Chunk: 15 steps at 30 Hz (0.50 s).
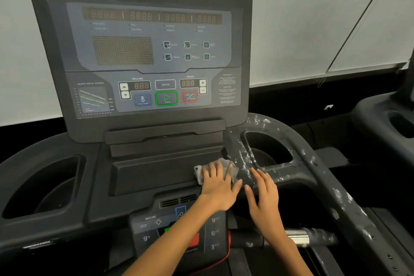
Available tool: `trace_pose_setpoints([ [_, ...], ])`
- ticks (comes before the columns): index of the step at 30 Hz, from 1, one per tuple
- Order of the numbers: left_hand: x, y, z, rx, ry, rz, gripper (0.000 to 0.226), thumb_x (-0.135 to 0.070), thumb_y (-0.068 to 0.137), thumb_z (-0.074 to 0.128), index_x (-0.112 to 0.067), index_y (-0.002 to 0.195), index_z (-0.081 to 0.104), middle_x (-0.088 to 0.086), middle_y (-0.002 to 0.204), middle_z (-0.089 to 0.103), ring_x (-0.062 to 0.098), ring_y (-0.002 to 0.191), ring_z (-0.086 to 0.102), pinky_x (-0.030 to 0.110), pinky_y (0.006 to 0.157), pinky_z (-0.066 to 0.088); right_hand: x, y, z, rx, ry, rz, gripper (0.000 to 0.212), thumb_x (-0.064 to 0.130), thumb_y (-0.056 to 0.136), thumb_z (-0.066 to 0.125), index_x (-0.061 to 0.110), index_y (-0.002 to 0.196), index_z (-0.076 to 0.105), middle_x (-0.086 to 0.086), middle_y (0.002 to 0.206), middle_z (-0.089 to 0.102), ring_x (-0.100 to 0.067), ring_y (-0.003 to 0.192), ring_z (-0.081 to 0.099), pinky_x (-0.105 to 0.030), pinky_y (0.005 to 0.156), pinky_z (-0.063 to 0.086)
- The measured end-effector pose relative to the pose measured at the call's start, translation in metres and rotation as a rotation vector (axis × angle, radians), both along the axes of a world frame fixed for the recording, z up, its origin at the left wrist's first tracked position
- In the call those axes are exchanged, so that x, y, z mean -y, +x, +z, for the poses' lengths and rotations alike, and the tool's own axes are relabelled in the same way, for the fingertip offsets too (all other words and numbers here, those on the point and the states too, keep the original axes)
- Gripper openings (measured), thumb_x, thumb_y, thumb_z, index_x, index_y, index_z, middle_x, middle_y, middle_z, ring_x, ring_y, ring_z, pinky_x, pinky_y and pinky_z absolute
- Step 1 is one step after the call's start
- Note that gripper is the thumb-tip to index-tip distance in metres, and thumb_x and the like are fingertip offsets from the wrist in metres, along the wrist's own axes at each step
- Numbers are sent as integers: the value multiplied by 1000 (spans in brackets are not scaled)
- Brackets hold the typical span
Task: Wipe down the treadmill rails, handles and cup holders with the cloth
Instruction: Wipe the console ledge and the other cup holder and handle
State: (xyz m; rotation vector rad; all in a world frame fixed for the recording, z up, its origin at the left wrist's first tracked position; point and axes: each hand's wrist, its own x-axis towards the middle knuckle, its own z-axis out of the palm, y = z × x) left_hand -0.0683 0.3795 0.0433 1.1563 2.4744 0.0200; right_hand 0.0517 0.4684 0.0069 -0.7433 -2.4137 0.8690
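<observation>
The left hand [218, 186] lies flat with fingers spread, pressing the grey cloth [215, 169] onto the treadmill's dark console ledge [154, 173], just left of the right cup holder [267, 149]. The right hand [263, 192] rests just beside it, fingers straight and holding nothing, on the foam-streaked rim in front of that cup holder.

The cloth sits at the near left corner of the wet zone. White cleaner residue runs from there up the strip between ledge and cup holder, around the holder's rim, and down the right side rail [345, 204], whose long axis slants from the console toward the lower right. So the unwiped work lies to the right and forward of the cloth, probably 1 short push away. The right hand is nearer the rail, yet the cloth is under the left.

Room is open along the rail; the console panel [143, 51] walls off the far side. The left cup holder [42, 188] is well apart and looks dry. A chrome-banded handle [298, 236] lies below the right wrist.
</observation>
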Motion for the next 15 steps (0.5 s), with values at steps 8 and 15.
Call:
trace_pose_setpoints([
  [8, 23, -29, -1, 70, 108, -64, 53, -33, 101, 29, -33, 151, 13, 1, 159, 11, 23, 144, 12, 42, 115, 14, -7, 3, -9, 129, 9, 21, 51, 29, 100, 46, 34, 145, 25, 8, 155, 28, -5, 146, 6, -48, 122, 2],
  [15, 6, -41, -8, 158, -21, -12, 64, -45, 99, 28, -33, 150, -10, 11, 157, -20, 30, 144, -20, 54, 114, -10, -7, 3, -34, 269, 102, 31, 73, 65, 89, 15, 30, 153, 16, 10, 160, 13, -4, 147, -2, -43, 116, -11],
])
